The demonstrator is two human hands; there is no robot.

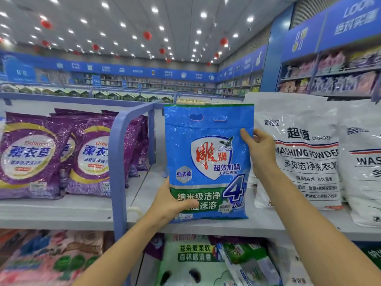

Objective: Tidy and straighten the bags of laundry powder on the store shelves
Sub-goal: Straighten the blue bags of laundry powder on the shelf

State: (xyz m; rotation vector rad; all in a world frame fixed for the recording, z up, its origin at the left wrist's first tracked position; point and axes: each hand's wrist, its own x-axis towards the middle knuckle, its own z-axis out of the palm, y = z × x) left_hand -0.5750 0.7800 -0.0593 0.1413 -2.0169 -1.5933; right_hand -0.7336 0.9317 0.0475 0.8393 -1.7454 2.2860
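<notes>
I see my left hand point(171, 203) gripping the bottom left corner of the blue bag point(208, 162) of laundry powder, thumb curled across the front. My right hand point(259, 149) pinches the bag's right edge higher up. The bag stands upright, facing me, at the front of the grey shelf point(61, 213). I cannot tell if its bottom sits on the shelf. White bags point(305, 157) stand just beside it on the right. Purple bags point(31, 155) lean on the left, past the blue rail point(117, 162)
</notes>
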